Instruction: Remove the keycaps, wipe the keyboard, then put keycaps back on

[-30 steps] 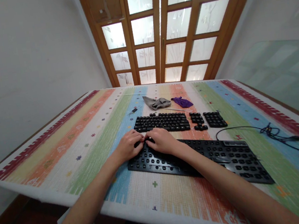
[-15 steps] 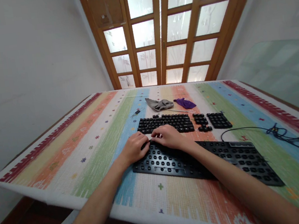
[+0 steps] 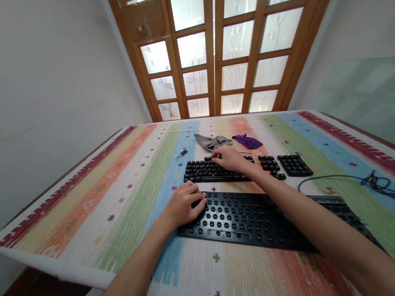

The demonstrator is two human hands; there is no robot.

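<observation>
A black keyboard [image 3: 225, 219] stripped of its keycaps lies across the front of the table. My left hand [image 3: 185, 203] is bent over its upper left corner, fingers curled and thumb against the top edge. Behind it, black keycaps [image 3: 203, 169] stand in rows laid out like a keyboard. Over the back rows of this block is my right hand [image 3: 228, 157], its fingertips drawn together at a keycap, which they mostly cover. My right forearm hides part of the keyboard and some keycaps.
Further right lie a small keycap group [image 3: 268, 165] and a number-pad block [image 3: 294, 164]. Behind are a grey cloth [image 3: 213, 142], a purple cloth [image 3: 247, 141] and a small black tool with metal prongs [image 3: 183, 153]. A coiled cable [image 3: 376, 180] lies at right on the striped tablecloth [image 3: 121, 177].
My right hand has left the keyboard's upper left corner and moved back and right to the keycap rows. My left hand stays at the corner. The view has shifted slightly.
</observation>
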